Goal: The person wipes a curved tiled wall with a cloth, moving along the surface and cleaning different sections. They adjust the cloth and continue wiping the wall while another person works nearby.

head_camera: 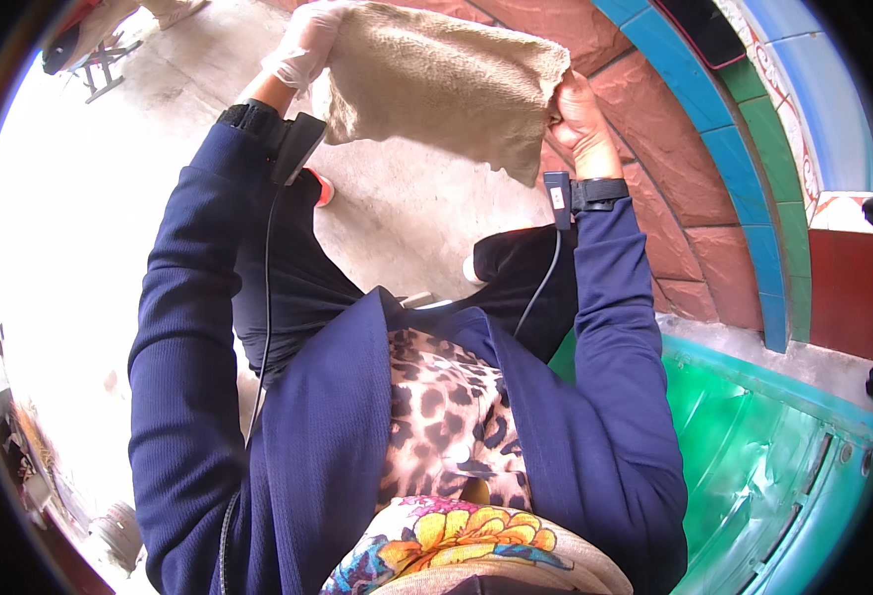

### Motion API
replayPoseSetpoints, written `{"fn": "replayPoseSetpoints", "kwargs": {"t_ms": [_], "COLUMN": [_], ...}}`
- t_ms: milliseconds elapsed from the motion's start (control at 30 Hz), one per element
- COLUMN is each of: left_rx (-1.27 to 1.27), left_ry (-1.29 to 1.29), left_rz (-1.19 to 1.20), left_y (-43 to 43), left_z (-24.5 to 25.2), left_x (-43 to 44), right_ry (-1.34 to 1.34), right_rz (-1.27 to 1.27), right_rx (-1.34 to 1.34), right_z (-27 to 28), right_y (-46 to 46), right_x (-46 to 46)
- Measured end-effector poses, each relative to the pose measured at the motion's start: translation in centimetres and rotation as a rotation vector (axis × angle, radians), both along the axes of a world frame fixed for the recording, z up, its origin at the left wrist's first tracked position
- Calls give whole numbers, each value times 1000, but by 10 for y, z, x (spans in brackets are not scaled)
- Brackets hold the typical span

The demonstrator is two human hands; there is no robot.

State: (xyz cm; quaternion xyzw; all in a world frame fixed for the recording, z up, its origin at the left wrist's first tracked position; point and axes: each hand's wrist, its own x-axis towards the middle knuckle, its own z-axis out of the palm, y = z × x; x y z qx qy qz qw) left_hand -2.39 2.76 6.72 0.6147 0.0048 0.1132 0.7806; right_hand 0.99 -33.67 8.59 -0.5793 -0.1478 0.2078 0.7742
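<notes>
A beige terry cloth towel is stretched out in the air between my two hands, near the top of the view. My left hand, in a thin translucent glove, grips its upper left corner. At its right edge, my bare right hand has the fingers closed around the fabric, which hangs down in a loose corner beside the wrist. Each wrist wears a black strap with a small dark device and a cable. Part of my left fingers is hidden by the glove and the picture's edge.
A wall of reddish stone tiles with blue and green tile borders curves along the right. Behind my right elbow stands a green metal surface. At the upper left, a person's foot and a small folding stand are on the concrete floor.
</notes>
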Motion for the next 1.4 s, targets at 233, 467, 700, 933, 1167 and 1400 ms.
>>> {"fn": "replayPoseSetpoints", "kwargs": {"t_ms": [233, 467, 700, 933, 1167, 1400], "left_rx": [1379, 946, 215, 1247, 2197, 1196], "left_ry": [-12, -611, 9, 17, 217, 169], "left_rz": [-259, 725, -131, 234, -89, 219], "left_y": [-1, 23, -42, -32, -24, -74], "left_z": [65, 39, -40, 29, -10, -88], "left_x": [-63, -79, -122, -49, 161, 291], "right_ry": [-88, -1069, -533, -21, 199, -37], "right_rz": [9, 400, 841, 272, -92, 29], "right_rx": [-107, -196, -550, -515, -505, -671], "right_z": [61, 92, 42, 6, -75, -101], "right_y": [30, 120, 99, 3, -35, -36], "right_x": [10, -140, -137, -28, 14, 46]}}
